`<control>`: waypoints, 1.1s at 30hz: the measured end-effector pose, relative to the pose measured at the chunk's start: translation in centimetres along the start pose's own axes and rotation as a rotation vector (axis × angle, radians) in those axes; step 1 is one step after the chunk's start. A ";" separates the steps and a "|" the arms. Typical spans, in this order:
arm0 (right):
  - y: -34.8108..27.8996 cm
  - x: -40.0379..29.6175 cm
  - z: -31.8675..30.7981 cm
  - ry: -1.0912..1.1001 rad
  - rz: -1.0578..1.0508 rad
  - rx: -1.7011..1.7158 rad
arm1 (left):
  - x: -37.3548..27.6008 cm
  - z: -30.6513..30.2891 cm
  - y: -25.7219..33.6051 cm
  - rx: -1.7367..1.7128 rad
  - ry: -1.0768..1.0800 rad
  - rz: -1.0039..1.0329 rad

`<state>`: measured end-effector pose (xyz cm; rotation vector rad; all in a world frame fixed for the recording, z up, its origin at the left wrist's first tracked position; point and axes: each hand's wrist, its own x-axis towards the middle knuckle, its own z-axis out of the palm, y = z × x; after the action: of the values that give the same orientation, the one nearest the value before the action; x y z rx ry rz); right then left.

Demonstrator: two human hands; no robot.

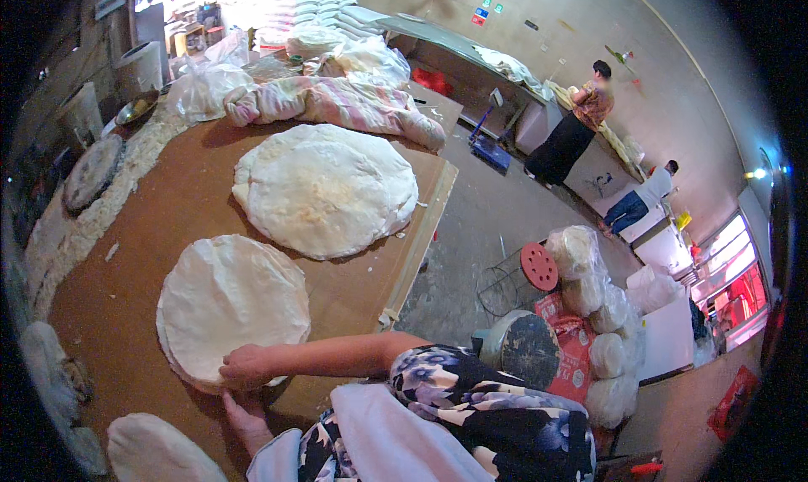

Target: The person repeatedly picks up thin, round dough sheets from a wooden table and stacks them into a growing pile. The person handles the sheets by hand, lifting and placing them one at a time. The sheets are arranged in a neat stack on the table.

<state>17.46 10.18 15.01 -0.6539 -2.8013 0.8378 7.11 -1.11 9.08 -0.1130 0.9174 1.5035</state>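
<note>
A stack of thin round flatbreads or dough sheets (230,299) lies on the brown tabletop (145,217) before me. My right hand (247,365) is at its near rim, fingers bent and pinching the edge of the top sheet. Just below, my left hand (245,417) touches or nearly touches the same rim with its fingertips; its grip is partly hidden. Beyond lies a wider pile of white round sheets (325,192), browned in the middle. Another pale round sheet (158,453) shows at the lower left, cut off by the picture's rim.
A bundled checked quilt (334,100) lies along the table's far end, with plastic bags (208,91) behind. Right of the table edge (420,239) stand a round stool (529,349), a red-topped stool (538,266) and bagged round goods (606,356). Two people (593,106) are at the far counter.
</note>
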 end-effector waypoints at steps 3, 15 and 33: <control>0.9 -0.4 0.4 0.012 0.018 0.084 | 1.4 -1.7 -0.5 -0.054 -0.123 0.011; 2.4 -0.2 -0.1 -0.012 0.004 0.196 | 1.6 -2.5 -0.9 0.245 -0.027 0.193; 6.7 1.4 1.7 -0.005 0.161 0.804 | -0.2 2.2 -0.4 0.194 0.043 0.300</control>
<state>18.21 15.03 9.95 -0.7088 -2.1216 1.8228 8.48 -0.07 10.50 0.1400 1.1479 1.6813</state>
